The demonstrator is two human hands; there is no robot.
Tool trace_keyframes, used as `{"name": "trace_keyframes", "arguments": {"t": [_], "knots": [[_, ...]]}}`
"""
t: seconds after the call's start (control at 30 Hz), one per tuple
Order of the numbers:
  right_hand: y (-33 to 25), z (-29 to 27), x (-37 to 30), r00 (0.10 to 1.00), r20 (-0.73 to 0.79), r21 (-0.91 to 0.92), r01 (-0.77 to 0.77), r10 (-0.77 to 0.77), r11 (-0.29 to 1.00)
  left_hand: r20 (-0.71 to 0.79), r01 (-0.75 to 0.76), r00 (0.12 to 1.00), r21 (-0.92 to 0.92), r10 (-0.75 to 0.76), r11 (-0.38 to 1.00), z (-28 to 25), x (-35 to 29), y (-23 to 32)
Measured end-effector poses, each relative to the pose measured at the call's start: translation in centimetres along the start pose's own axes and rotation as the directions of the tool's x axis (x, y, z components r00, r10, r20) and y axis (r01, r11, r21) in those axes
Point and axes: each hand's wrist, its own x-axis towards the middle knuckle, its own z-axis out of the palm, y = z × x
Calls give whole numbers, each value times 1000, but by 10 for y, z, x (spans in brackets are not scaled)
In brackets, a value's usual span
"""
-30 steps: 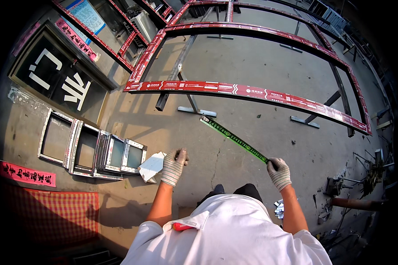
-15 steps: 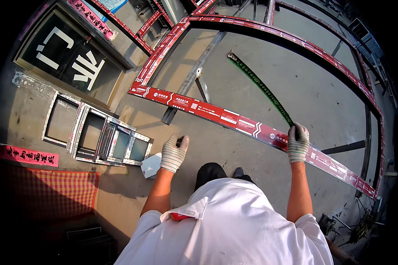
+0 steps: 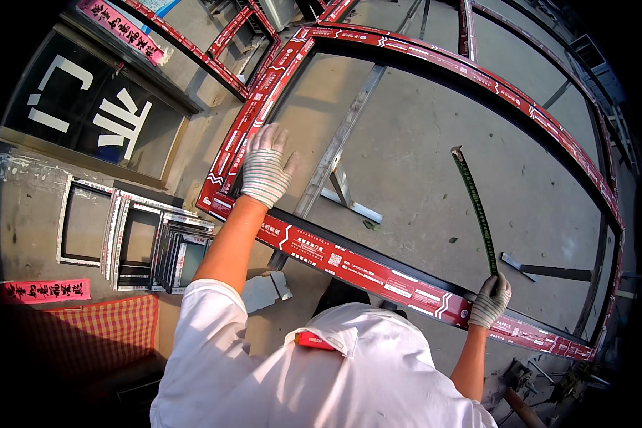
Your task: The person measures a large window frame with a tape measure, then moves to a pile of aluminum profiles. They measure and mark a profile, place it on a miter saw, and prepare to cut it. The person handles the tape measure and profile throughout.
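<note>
Concrete floor [image 3: 421,164], metal stands [image 3: 339,182] carrying red-wrapped window frame [image 3: 378,267], small frames [image 3: 143,242] stacked alongside

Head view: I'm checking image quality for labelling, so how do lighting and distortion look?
Head view: hard sunlight, sharp shadows on the concrete floor; fisheye bends the red-wrapped frame into curves; dark vignette at the rim; left hand and right hand look sharp.

Left hand [image 3: 264,167]: you are pressing your gloved palm flat on the red window frame [image 3: 349,260] near its corner.
Right hand [image 3: 491,301]: you are gripping the green strip [image 3: 476,207], which is rising over the concrete floor [image 3: 421,164].
Small frames [image 3: 132,239]: leaning together, left.
</note>
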Motion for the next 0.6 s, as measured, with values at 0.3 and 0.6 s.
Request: {"name": "trace_keyframes", "arguments": {"t": [0.3,0.6], "knots": [[-17,1,-5,993,50,-212,-90,102,973,51,-45,998,300,31,953,88,92,-120],[-9,3,-6,988,88,-235,-106,130,966,639,-444,763,408,98,798,190,39,-167]]}}
